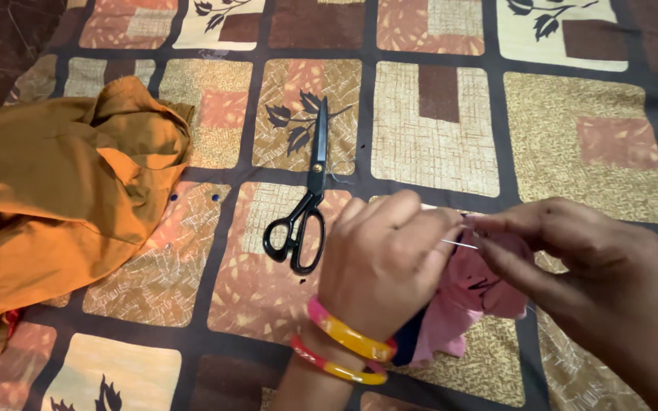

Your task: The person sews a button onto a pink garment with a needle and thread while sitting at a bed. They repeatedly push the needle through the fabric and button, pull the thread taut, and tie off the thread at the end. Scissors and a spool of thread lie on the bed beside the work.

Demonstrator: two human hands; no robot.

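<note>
Lower centre of frame: left hand [386, 262], wearing two yellow-and-pink bangles [344, 350], pinches a piece of pink fabric [462, 304]. Right hand [595, 266], lower right, fingers closed on a thin sewing needle [458, 244] at the fabric's top edge. Black scissors [302, 205] lie shut on the patterned bedsheet [436, 129], centre. Orange garment [55, 190] bunched at left.

pink cloth [462, 297] mostly hidden behind left hand [382, 262] and right hand [595, 266] | needle [460, 244] too thin to tell beyond a short glint | orange fabric [55, 190] cut off at left edge | right hand cut off at right and bottom edges
</note>
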